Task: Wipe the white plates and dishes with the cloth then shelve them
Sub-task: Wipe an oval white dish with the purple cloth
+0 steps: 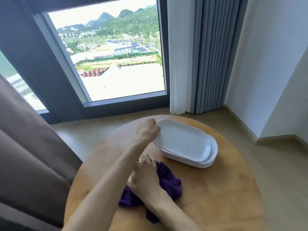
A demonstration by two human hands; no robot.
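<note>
A stack of white oval dishes [202, 164] sits on the far right part of the round wooden table [216, 189]. My left hand [147, 130] grips the left end of the top white dish [181, 140], which is tilted up off the stack on that side. Nearer to me, my right hand [145, 177] lies over a crumpled purple cloth [168, 179] on the table, with its fingers curled into the fabric. Part of the cloth is hidden under the hand and forearm.
A brown upholstered seat [30, 155] stands close at the left. Behind the table are a big window [108, 52], grey and white curtains [200, 55] and a white wall [266, 64]. Light wooden floor surrounds the table. No shelf is in view.
</note>
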